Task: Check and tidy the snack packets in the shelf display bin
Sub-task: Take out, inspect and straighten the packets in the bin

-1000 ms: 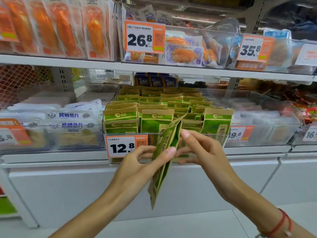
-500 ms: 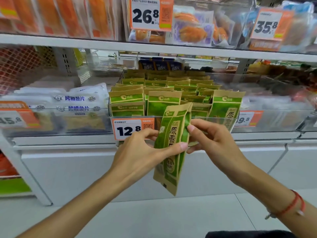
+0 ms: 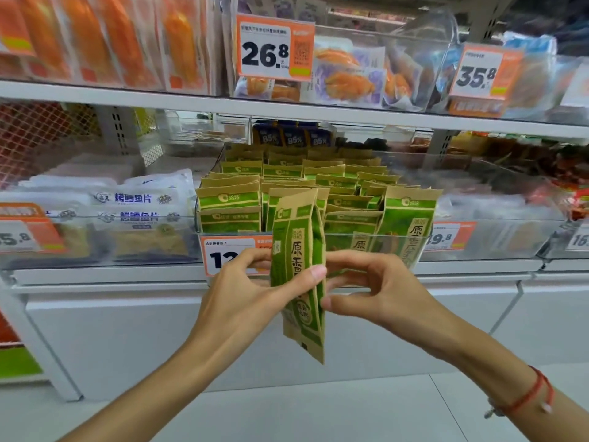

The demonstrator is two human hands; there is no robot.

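Head cam, looking at a shop shelf. The clear plastic display bin point(image 3: 376, 242) in the middle is packed with rows of upright green and kraft-brown snack packets point(image 3: 338, 189), flat paper-looking pouches with folded tops. An orange price tag point(image 3: 223, 255) sits on the bin's front left corner. The bin to the left holds white fish-slice packs point(image 3: 134, 205), glossy and soft-looking. The shelf above has see-through packs of orange stuff point(image 3: 347, 81) behind a 26.8 tag point(image 3: 274, 47).

A held packet point(image 3: 299, 272) hangs upright just in front of the bin, turned mostly edge-on, green face with big characters. The left hand point(image 3: 251, 295) pinches it, thumb across the front. The right hand point(image 3: 379, 288) touches its other side with curled fingers; there's a red string bracelet point(image 3: 529, 397) on that wrist.
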